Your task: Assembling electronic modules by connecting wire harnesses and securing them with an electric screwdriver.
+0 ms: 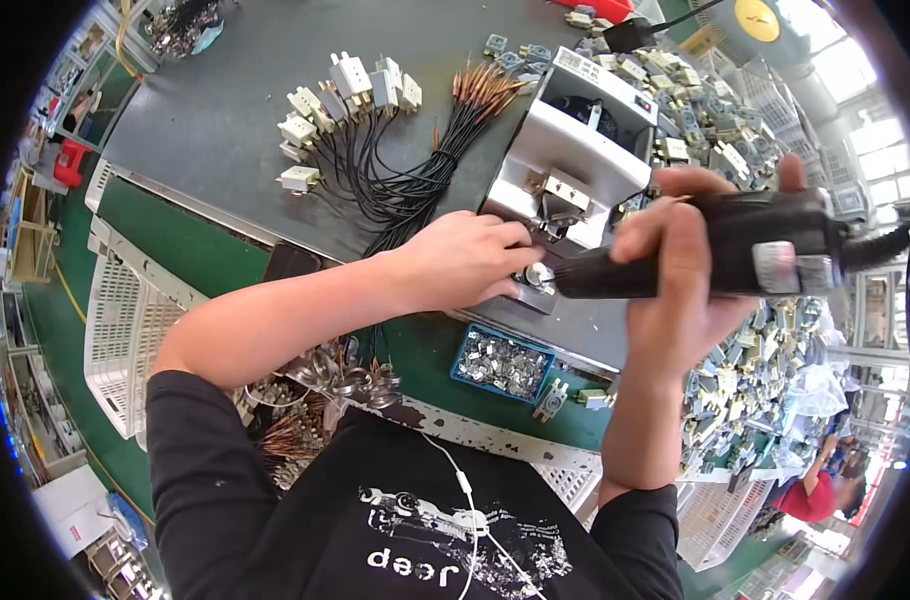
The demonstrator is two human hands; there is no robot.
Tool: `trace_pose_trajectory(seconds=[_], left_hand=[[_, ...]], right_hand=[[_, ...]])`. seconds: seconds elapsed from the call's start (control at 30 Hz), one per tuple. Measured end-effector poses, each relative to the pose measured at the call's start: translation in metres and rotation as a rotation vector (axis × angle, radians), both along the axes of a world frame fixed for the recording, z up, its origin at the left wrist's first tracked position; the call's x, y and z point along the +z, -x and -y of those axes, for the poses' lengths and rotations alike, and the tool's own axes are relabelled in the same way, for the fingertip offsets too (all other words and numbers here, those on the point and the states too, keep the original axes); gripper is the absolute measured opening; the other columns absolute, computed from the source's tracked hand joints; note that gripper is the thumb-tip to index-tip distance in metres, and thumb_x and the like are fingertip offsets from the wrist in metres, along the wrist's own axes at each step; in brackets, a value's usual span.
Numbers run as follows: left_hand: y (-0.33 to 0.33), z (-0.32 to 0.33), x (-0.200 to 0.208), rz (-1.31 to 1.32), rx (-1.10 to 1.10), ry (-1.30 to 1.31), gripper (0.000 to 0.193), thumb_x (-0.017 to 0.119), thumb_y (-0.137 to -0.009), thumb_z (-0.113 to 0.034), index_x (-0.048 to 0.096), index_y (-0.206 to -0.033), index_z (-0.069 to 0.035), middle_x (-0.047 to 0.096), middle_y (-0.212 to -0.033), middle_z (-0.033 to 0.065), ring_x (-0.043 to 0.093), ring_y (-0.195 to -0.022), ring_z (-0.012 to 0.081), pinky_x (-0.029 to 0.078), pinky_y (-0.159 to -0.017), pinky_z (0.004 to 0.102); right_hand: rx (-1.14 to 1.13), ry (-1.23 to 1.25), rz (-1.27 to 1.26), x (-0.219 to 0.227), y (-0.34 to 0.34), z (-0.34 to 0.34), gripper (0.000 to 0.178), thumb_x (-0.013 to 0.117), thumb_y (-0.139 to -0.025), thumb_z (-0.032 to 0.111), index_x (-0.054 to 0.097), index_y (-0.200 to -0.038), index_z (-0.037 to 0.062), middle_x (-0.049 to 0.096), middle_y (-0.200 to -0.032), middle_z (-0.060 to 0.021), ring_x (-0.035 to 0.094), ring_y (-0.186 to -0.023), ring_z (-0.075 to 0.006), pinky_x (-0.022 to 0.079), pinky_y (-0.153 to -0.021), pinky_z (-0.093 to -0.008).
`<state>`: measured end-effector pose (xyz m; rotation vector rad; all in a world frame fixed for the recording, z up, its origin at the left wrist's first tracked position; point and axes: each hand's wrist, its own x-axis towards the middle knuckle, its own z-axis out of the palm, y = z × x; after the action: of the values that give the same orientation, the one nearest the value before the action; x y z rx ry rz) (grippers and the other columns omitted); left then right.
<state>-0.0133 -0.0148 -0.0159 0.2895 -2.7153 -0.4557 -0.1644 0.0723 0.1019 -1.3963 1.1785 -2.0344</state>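
Observation:
My right hand is wrapped round a black electric screwdriver, slightly blurred, lying nearly level with its narrow end toward the left. That end meets a small pale metal-and-white part on a low block at the bench edge. My left hand reaches across to the same part with its fingers curled in. What the fingertips pinch is hidden. Just behind stands a silver metal machine with a small fixture on its front. Behind my left wrist lies a bundle of black cables with pale plugs and copper-coloured ends.
A blue tray of small metal pieces sits below the block, beside a loose plug part. Many plug housings are heaped on the right. White plastic crates flank the bench. A person in a red sleeve is at far right.

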Motion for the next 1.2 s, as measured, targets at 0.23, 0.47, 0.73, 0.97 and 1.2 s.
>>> trace_pose_trajectory(seconds=[0.23, 0.47, 0.73, 0.97, 1.2], left_hand=[[-0.005, 0.001, 0.013, 0.038, -0.147, -0.08, 0.033, 0.075, -0.083, -0.023, 0.069, -0.115, -0.017, 0.066, -0.096, 0.0029, 0.066, -0.083, 0.0255, 0.051, -0.077, 0.0385], [-0.002, 0.007, 0.019, 0.099, -0.155, 0.055, 0.033, 0.074, -0.085, -0.024, 0.068, -0.117, -0.02, 0.066, -0.098, 0.0018, 0.065, -0.091, 0.0232, 0.048, -0.08, 0.0359], [-0.104, 0.061, 0.069, -0.334, 0.578, 0.268, 0.03, 0.065, -0.093, -0.008, 0.062, -0.123, -0.005, 0.06, -0.13, 0.0151, 0.057, -0.12, 0.0355, 0.044, -0.103, 0.0429], [-0.154, 0.05, 0.014, -0.107, 0.701, 0.049, 0.03, 0.058, -0.1, -0.015, 0.06, -0.128, -0.007, 0.044, -0.153, 0.0143, 0.044, -0.138, 0.0334, 0.033, -0.113, 0.043], [-0.182, 0.035, -0.01, -0.111, 0.799, -0.013, 0.038, 0.049, -0.106, -0.016, 0.051, -0.143, -0.007, 0.043, -0.153, 0.0135, 0.041, -0.141, 0.0293, 0.032, -0.115, 0.0396]], right_hand=[[-0.231, -0.095, -0.243, -0.009, 0.047, -0.001, 0.076, 0.072, -0.092, 0.007, 0.025, -0.152, 0.0051, 0.063, -0.123, -0.0137, 0.063, -0.097, -0.014, 0.05, -0.087, -0.0272], [-0.534, -0.017, -0.415, -0.033, 0.057, -0.023, 0.101, 0.071, -0.092, 0.009, -0.004, -0.16, 0.005, 0.027, -0.159, -0.0215, 0.033, -0.143, -0.0333, 0.026, -0.117, -0.0463], [-0.604, 0.093, -0.721, -0.057, 0.086, -0.121, 0.097, 0.066, -0.088, 0.0, 0.003, -0.161, 0.0083, 0.024, -0.161, -0.0246, 0.028, -0.149, -0.0365, 0.025, -0.118, -0.0522], [-1.17, -0.348, -1.197, -0.043, 0.26, -0.211, 0.065, 0.063, -0.094, 0.01, 0.035, -0.152, 0.0051, 0.046, -0.15, -0.0173, 0.042, -0.141, -0.0331, 0.034, -0.115, -0.0472], [-1.416, -0.977, -1.086, -0.081, 0.486, -0.351, 0.077, 0.064, -0.087, 0.017, 0.029, -0.155, 0.0057, 0.045, -0.149, -0.0234, 0.041, -0.139, -0.0402, 0.034, -0.116, -0.0464]])
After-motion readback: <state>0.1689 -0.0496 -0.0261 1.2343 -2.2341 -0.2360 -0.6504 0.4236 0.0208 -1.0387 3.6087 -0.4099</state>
